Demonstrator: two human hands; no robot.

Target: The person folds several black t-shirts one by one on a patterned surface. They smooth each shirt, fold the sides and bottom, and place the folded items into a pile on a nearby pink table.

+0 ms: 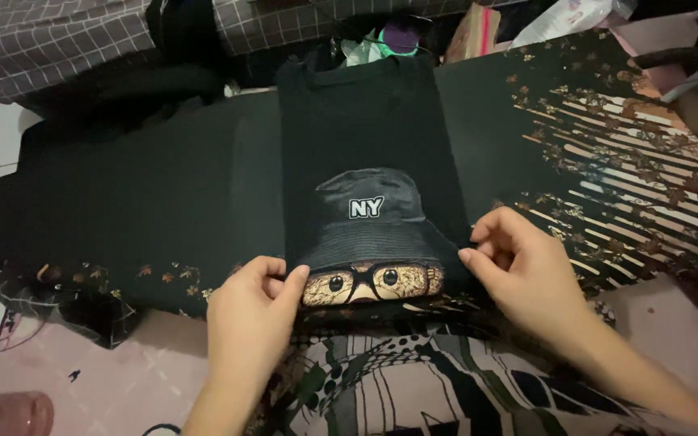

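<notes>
Both hands pinch the near edge of a folded black T-shirt [365, 153].

The left hand [252, 311] and right hand [523, 262] each grip a lower corner between thumb and fingers — the shirt lies flat, folded narrow, on a dark leaf-patterned cloth [607, 137], its print a bear in bucket hat and glasses [365, 278].

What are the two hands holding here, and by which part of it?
Both hold the folded black T-shirt at its near folded edge: the left hand pinches the left corner, the right hand the right corner, with the fingers.
</notes>
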